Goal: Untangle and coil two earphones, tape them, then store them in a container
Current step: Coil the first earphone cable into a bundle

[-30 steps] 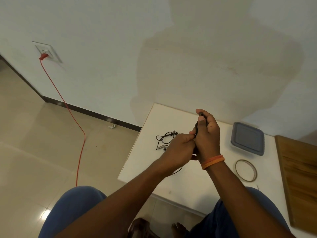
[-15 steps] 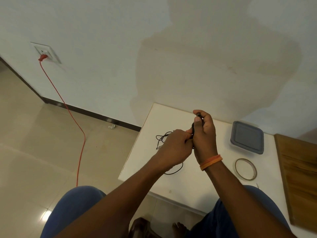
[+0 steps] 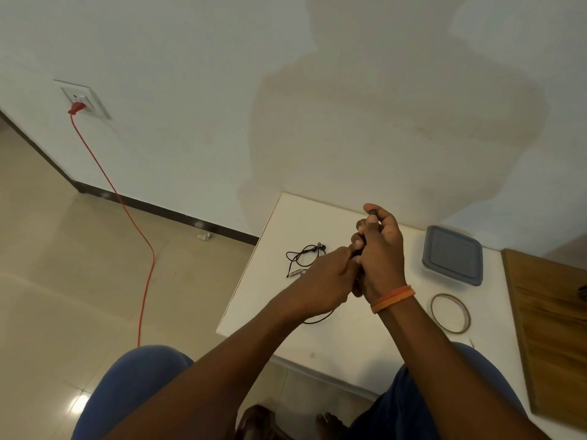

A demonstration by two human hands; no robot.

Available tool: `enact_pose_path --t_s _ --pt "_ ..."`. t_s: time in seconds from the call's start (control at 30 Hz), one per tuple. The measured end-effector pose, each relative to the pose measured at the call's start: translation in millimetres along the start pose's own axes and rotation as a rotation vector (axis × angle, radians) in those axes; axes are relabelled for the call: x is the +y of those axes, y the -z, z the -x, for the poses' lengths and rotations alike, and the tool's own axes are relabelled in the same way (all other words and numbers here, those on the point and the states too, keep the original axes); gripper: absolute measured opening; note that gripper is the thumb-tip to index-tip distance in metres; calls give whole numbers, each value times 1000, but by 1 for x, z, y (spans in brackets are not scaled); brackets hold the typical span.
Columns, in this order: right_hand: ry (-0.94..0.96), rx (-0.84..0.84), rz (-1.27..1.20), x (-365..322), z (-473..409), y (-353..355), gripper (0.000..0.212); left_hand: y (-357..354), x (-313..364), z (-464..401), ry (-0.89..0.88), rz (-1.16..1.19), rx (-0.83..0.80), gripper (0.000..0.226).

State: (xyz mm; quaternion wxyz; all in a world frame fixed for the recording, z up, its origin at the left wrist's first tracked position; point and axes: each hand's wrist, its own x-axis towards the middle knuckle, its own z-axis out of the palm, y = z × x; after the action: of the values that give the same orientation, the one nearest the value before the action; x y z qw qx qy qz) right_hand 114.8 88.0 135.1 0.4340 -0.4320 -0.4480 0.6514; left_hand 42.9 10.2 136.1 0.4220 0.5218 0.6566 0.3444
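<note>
My right hand (image 3: 379,249) is raised above the white table (image 3: 333,344) with its fingers curled round a black earphone coil (image 3: 359,249), mostly hidden in the fist. My left hand (image 3: 324,281) meets it from the left and pinches the black cable; a loop of that cable (image 3: 317,319) hangs below the hand. A second black earphone (image 3: 303,257) lies tangled on the table to the left of both hands. The tape roll (image 3: 450,312) and the grey lidded container (image 3: 452,255) lie to the right.
A wooden board (image 3: 552,328) covers the table's right side. A red cable (image 3: 139,249) runs from a wall socket (image 3: 83,98) down to the tiled floor on the left. My knees show below the table's front edge.
Both hands stayed together above the table, drifting slightly. My left hand has drawn the cable in toward the right fist, and the hanging loop has shifted a little.
</note>
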Motion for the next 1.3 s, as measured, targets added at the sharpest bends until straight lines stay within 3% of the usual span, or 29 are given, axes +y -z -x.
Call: enact_pose_path --t_s 0.1,0.17,0.27,0.43,0.57,0.7,0.8,0.87,0.97,1.03,1.1,1.2,1.3 --pt "-4 -23 -16 -2 -3 2 21 10 3 1 77 298 -176 20" --pt "-3 -35 -42 -4 -5 4 21 13 5 1 67 334 -205 18" --pt "-38 -11 -128 -5 -8 5 19 10 6 1 56 263 -188 23" --pt "-101 -31 -255 -5 -10 7 20 3 6 -2 164 329 -13 20" --pt "-110 -88 -347 -8 -14 10 23 3 8 -4 285 609 44 21" --pt "-109 -139 -404 -9 -14 13 24 10 2 -3 342 864 -42 23" --pt "-104 -139 -404 -9 -14 15 23 14 0 -1 342 841 -123 26" --pt "-75 -135 -357 -10 -14 16 24 16 2 -3 333 644 -105 29" --pt "5 -140 -263 -11 -13 16 26 13 2 -5 304 300 54 33" --pt "39 -149 -204 -12 -12 15 27 12 1 -5 214 238 213 45" --pt "58 -160 -148 -11 -10 12 26 13 3 -4 128 291 257 68" --pt "100 -187 -53 -8 -4 7 25 8 8 -6 167 477 98 87" --pt "78 -287 -92 -5 2 4 28 -1 10 -3 207 686 -120 59"
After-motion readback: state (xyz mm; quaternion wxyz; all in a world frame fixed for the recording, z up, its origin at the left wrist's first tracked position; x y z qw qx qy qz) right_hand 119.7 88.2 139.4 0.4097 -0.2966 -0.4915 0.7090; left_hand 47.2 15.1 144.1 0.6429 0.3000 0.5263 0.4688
